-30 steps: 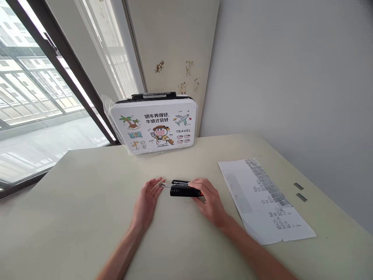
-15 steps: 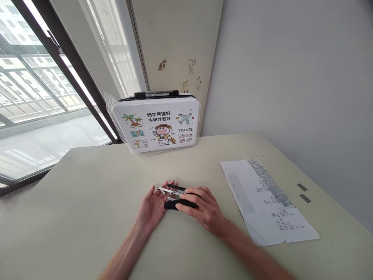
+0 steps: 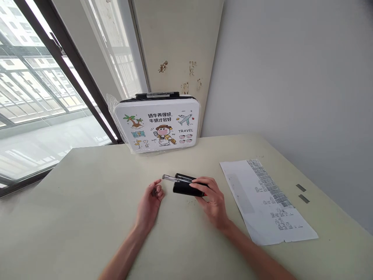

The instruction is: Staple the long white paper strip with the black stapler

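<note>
The left hand [image 3: 150, 202] has come away from the stapler [image 3: 186, 188]. Half a second ago it lay palm up under the stapler's shiny metal rail [image 3: 169, 178], fingers touching it. Now it sits just to the left, apart from the tool, and the stapler has shifted a little farther and to the right on the tabletop [image 3: 87, 194]. The stapler is thus carried by one hand alone, its top swung open and the rail poking out to the left.

The left grip is narrow: thumb and fingertips are pinched on a small dark piece, too small to name. The right hand [image 3: 212, 198] wraps its fingers over the black body from the near right side, a closed grip with the stapler low over the tabletop or resting on it.

To the right lies a printed sheet of paper [image 3: 262, 202], with two small grey strips [image 3: 300, 192] beyond it. A white cartoon case [image 3: 157, 124] stands at the far edge by the window.
</note>
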`<state>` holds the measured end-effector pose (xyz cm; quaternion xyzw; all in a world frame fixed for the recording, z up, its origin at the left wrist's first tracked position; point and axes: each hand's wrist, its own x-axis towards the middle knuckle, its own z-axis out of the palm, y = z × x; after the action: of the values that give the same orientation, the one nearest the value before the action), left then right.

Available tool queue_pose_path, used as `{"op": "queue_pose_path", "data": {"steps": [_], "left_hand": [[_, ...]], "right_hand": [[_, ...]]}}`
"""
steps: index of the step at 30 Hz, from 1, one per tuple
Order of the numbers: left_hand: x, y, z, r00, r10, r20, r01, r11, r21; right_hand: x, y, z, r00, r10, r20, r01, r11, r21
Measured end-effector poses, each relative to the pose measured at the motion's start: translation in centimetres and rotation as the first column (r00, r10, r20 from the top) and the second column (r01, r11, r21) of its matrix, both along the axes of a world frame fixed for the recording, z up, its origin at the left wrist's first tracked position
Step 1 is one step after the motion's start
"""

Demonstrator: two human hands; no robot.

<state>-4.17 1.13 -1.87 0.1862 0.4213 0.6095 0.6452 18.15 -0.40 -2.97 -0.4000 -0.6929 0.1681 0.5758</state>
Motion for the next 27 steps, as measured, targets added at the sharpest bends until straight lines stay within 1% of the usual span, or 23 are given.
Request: {"op": "queue_pose_path", "data": {"steps": [1,2,3,4,5,6,7,8,10,12,14,16,18,19,21,23,24,27], "left_hand": [[0.0,-0.2,0.1,0.995,-0.007,-0.100,0.009,1.000,0.021],[0.0,-0.5,0.3,0.972,-0.018,-0.234,0.028,0.999,0.040],[0.0,-0.7,0.5,0.924,-0.033,-0.380,0.058,0.997,0.053],[0.1,-1.0,0.7,0.858,-0.047,-0.511,0.090,0.994,0.060],[0.2,-1.2,0.9,0.792,-0.058,-0.608,0.120,0.991,0.063],[0.4,-1.4,1.1,0.735,-0.064,-0.675,0.146,0.987,0.065],[0.6,-1.6,1.3,0.695,-0.066,-0.716,0.166,0.983,0.071],[0.8,-1.8,1.3,0.673,-0.065,-0.737,0.185,0.979,0.082],[1.2,-2.1,1.3,0.667,-0.073,-0.742,0.232,0.966,0.114],[1.5,-2.3,1.0,0.705,-0.099,-0.703,0.290,0.944,0.159],[1.7,-2.4,0.7,0.779,-0.139,-0.612,0.318,0.928,0.194],[1.8,-2.4,0.5,0.847,-0.178,-0.502,0.307,0.933,0.188],[1.7,-2.3,0.4,0.896,-0.202,-0.395,0.275,0.951,0.139],[1.6,-2.1,0.4,0.927,-0.207,-0.313,0.252,0.962,0.109],[1.4,-1.8,0.4,0.975,-0.205,-0.087,0.210,0.976,0.054],[1.3,-1.4,0.3,0.972,-0.203,0.121,0.202,0.979,0.021],[1.2,-1.2,0.2,0.961,-0.207,0.185,0.208,0.978,0.013],[0.8,-0.9,0.0,0.936,-0.221,0.275,0.229,0.973,0.002]], "right_hand": [[0.0,0.1,-0.1,0.999,-0.004,-0.050,0.001,0.998,-0.060],[0.0,0.2,-0.3,0.995,-0.010,-0.094,-0.001,0.993,-0.116],[0.0,0.2,-0.4,0.991,-0.015,-0.132,-0.007,0.986,-0.164],[0.0,0.3,-0.6,0.987,-0.017,-0.160,-0.016,0.979,-0.201],[0.0,0.3,-0.7,0.984,-0.016,-0.178,-0.025,0.973,-0.228],[0.0,0.4,-0.9,0.982,-0.012,-0.187,-0.035,0.968,-0.247],[0.0,0.5,-1.0,0.982,-0.008,-0.191,-0.043,0.965,-0.259],[0.0,0.5,-1.1,0.982,-0.003,-0.189,-0.049,0.962,-0.267],[-0.1,0.6,-1.2,0.983,0.006,-0.184,-0.058,0.958,-0.280],[-0.1,0.6,-1.1,0.983,0.015,-0.182,-0.069,0.953,-0.295],[-0.1,0.6,-1.0,0.984,0.026,-0.178,-0.081,0.948,-0.309],[0.0,0.6,-0.9,0.985,0.025,-0.171,-0.080,0.944,-0.320],[0.0,0.7,-0.9,0.986,0.013,-0.164,-0.068,0.939,-0.336],[0.0,1.0,-1.0,0.986,0.004,-0.164,-0.061,0.937,-0.345],[-0.3,1.7,-1.4,0.987,-0.007,-0.161,-0.054,0.927,-0.371],[-0.8,3.0,-1.9,0.988,-0.008,-0.154,-0.053,0.919,-0.392],[-1.2,3.8,-2.1,0.989,-0.002,-0.147,-0.057,0.916,-0.396],[-2.9,6.7,-2.6,0.991,0.050,-0.120,-0.092,0.922,-0.376]]}}
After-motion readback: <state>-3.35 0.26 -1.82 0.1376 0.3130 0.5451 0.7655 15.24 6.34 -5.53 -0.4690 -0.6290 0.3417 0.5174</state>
